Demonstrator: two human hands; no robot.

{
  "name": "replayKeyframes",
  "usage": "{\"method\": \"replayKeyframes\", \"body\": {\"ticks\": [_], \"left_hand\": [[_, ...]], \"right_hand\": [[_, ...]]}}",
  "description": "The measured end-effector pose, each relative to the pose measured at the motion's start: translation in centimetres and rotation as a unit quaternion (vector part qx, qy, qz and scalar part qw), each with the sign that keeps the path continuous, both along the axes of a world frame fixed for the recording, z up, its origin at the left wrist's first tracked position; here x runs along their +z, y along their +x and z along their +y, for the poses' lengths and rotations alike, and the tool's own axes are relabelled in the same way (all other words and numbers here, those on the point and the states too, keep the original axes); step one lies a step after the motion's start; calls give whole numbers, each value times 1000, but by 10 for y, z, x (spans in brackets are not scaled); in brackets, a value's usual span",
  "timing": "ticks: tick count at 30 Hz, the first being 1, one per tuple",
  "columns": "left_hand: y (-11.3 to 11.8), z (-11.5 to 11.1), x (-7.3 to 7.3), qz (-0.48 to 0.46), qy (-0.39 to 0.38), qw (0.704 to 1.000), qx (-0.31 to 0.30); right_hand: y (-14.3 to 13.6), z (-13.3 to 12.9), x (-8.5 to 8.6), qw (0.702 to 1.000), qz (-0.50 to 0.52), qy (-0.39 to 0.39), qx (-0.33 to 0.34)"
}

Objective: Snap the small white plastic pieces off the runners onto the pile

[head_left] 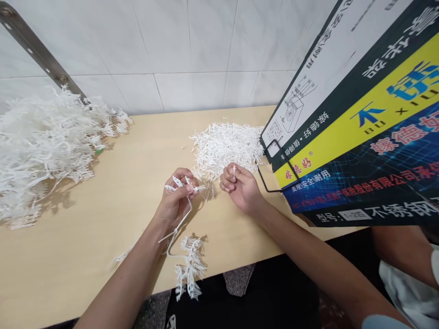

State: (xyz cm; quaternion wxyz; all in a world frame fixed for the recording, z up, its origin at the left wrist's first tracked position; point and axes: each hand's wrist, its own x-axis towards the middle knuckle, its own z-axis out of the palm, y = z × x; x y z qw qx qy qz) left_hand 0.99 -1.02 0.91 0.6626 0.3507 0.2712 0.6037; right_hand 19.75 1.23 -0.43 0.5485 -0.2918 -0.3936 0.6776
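My left hand (176, 196), closed, grips a white branched plastic piece (185, 214), whose thin stem trails down beside the wrist. A cluster of small white prongs (192, 265) hangs at the lower end, over the table's front edge. Just right of it, my right hand (238, 185) is pinched, with a tiny white bit (233, 171) showing at the fingertips. Beyond both hands lies a heap of small loose white pieces (226, 148). The two hands are a short distance apart.
A large tangled pile of white branched pieces (44, 146) covers the left of the wooden table (137, 151). A printed cardboard box (343, 151) stands at the right, with a black wire frame (270, 189) by its corner. Another person's arm (404, 251) is at lower right. Behind is a tiled wall (192, 50).
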Motion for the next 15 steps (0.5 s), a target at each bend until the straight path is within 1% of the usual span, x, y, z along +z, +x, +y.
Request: {"method": "replayKeyframes", "body": {"ticks": [2,4,6,9,10,11,14,15], "left_hand": [[0,1,2,28,4,1000,11],[3,3,4,66,-4,998,14],[7,4,5,97,-15,995,19],[9,4,3,132,-18,991,21],[8,4,2,143,-18,989,15],[6,4,1,154,-19,988,5],[2,5,0,174,-15,984,-23],[1,5,0,179,-12,983,-29]], "right_hand": [[0,0,0,995,-90,46,-23],[-3,-6,2,979,-180,97,-17],[-7,-15,6,958,-248,144,-3],[-8,-22,13,917,-339,208,-8],[-7,-22,15,909,-355,218,-9],[-6,-21,16,907,-359,219,-1],[0,-15,15,922,-326,205,49],[2,-14,14,922,-323,205,65]]}}
